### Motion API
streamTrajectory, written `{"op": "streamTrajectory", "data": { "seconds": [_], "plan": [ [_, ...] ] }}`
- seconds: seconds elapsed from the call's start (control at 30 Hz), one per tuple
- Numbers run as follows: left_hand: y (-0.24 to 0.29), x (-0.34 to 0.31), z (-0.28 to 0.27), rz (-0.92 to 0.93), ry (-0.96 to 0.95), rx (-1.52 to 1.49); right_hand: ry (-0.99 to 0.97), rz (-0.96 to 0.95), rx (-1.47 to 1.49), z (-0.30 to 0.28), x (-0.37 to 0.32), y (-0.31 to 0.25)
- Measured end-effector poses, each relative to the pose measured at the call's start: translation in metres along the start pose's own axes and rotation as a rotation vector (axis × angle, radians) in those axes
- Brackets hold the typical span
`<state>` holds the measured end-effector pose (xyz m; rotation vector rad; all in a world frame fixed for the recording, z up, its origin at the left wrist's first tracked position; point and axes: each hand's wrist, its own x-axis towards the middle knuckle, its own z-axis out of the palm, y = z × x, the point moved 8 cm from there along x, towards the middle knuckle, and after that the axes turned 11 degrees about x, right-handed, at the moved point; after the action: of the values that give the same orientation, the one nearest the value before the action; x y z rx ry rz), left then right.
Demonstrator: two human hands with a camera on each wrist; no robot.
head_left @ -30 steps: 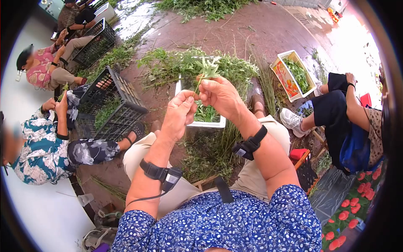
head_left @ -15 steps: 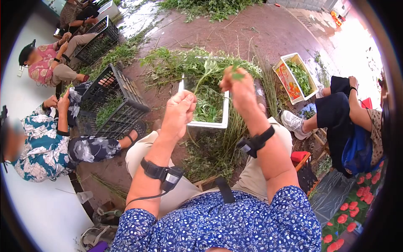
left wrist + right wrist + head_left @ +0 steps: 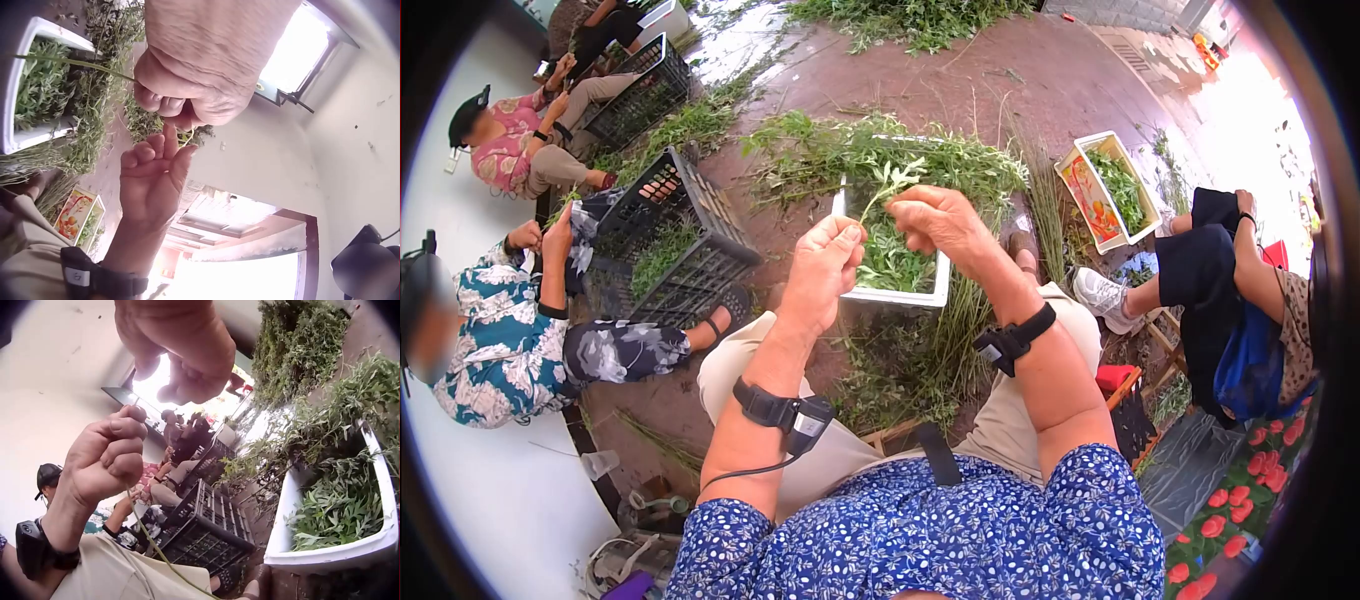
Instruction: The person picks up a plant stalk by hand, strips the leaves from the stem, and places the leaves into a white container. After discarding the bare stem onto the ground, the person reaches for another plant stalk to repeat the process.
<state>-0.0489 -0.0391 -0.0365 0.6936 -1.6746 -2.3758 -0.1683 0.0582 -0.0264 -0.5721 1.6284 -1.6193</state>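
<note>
Between your raised hands, thin green leafy sprig (image 3: 887, 185) stood upright. Your left hand (image 3: 825, 265) fisted tight round its stem; you pinched its top with curled right hand (image 3: 940, 225). Beyond both hands, white rectangular foam box (image 3: 895, 297) held cut green leaves (image 3: 890, 262).

Open-air yard where greens (image 3: 820, 150) are sorted by hand
Leafy heaps cover the paved ground (image 3: 1050, 70) among black crates (image 3: 690, 240) and white boxes (image 3: 895, 297) filled with leaves. Workers (image 3: 500, 330) sit low in a loose ring in daylight, a white wall (image 3: 362, 125) with a window (image 3: 300, 56) rises beside them, and red flowers (image 3: 1240, 490) stand at one edge.
</note>
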Motion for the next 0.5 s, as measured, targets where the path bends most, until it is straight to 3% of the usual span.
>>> {"op": "streamTrajectory", "data": {
  "seconds": [0.07, 0.2, 0.23, 0.33, 0.43, 0.47, 0.5],
  "plan": [
    [-0.002, 0.0, 0.004, -0.013, -0.022, 0.029, -0.111, 0.029, 0.235, 0.02, -0.007, -0.007],
    [-0.007, -0.001, 0.01, -0.045, -0.064, 0.105, -0.052, 0.012, 0.599, 0.014, 0.005, 0.003],
    [-0.006, -0.001, 0.012, -0.045, -0.064, 0.105, -0.052, 0.012, 0.598, 0.013, 0.005, 0.003],
    [0.0, -0.003, 0.016, -0.016, -0.098, 0.151, 0.187, -0.008, 0.501, -0.005, 0.003, 0.001],
    [-0.009, -0.008, 0.011, -0.079, -0.083, 0.255, 0.439, -0.201, 0.764, -0.073, 0.008, -0.018],
    [-0.009, -0.01, 0.006, -0.071, -0.053, 0.176, 0.44, -0.204, 0.761, -0.082, 0.007, -0.019],
    [-0.008, -0.011, 0.001, -0.062, -0.021, 0.097, 0.421, -0.229, 0.522, -0.086, 0.005, -0.027]
  ]
}}
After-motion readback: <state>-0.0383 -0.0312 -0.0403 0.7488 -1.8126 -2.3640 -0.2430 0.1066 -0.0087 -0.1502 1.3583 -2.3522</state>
